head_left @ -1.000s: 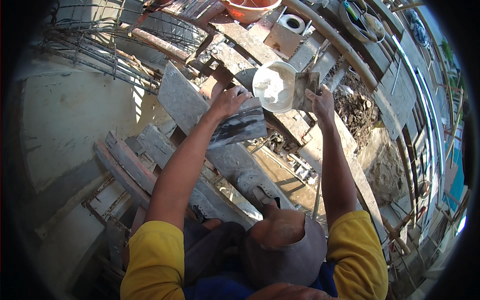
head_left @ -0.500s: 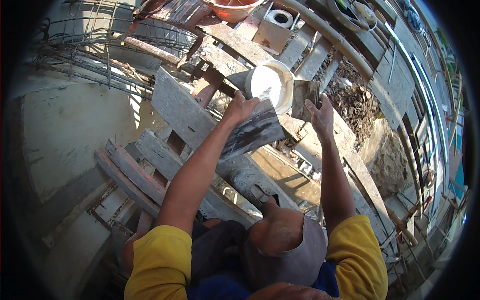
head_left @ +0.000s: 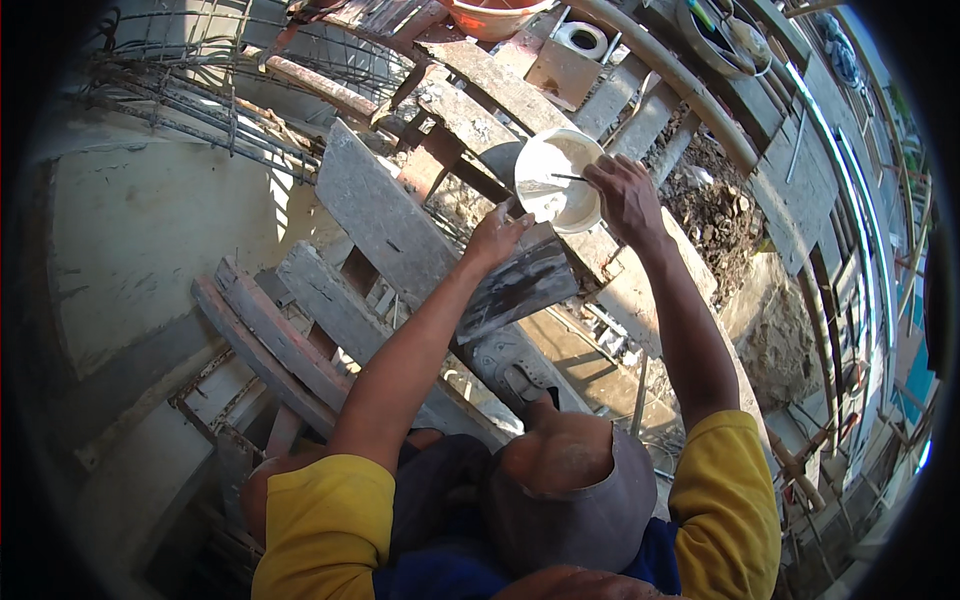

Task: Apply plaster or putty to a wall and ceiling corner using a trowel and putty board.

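Observation:
A white bucket (head_left: 583, 212) with white paste (head_left: 541, 203) inside stands among the planks ahead of me. My left hand (head_left: 497, 238) is closed on the near side of the bucket, gripping a flat grey rectangular plate (head_left: 522, 288) by its upper edge; dark smears mark its face. Over the bucket's right rim, my right hand (head_left: 628, 200) is closed around a flat-bladed trowel (head_left: 570, 178). Its blade shows nearly edge-on as a thin dark line inside the bucket. The trowel's handle is hidden by my fingers.
My sandalled foot (head_left: 522, 382) rests on a grey plank (head_left: 385, 225), with gaps between the boards around it. Rusty steel bars (head_left: 200, 105) cross at upper left. An orange basin (head_left: 492, 18) and a dark tub (head_left: 715, 40) stand farther off. Rubble (head_left: 715, 215) lies to the right.
My right hand has moved left and turned over, bringing the trowel from beside the bucket to inside it. The plate in my left hand stays by the bucket's near side.

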### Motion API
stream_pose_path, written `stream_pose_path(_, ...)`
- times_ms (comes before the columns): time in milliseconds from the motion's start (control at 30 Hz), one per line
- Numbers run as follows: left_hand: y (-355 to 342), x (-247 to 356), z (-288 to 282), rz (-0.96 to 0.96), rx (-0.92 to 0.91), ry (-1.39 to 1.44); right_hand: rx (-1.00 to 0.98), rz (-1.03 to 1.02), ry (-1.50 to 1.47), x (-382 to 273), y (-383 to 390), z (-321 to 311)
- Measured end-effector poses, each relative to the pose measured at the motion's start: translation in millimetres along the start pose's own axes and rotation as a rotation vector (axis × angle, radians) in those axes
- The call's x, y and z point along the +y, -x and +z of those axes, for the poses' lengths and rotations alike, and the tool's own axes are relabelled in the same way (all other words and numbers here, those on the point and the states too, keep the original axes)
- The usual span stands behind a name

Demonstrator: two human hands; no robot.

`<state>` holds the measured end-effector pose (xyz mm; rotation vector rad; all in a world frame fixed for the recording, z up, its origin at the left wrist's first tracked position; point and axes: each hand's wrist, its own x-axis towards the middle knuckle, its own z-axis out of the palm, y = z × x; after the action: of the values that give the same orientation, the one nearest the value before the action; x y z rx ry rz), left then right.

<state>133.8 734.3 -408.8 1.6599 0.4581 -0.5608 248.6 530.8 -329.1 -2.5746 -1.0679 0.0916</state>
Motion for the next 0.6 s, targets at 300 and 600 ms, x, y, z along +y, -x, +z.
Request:
stream_pose_path(300,-5,-17,15,0.004,0.097,-0.2,-0.084,-0.199,-0.042,-2,-13,6)
stream_pose_path(600,4,1,19,-0.001,0.106,-0.183,-0.012,-0.16,-0.095,4,3,42)
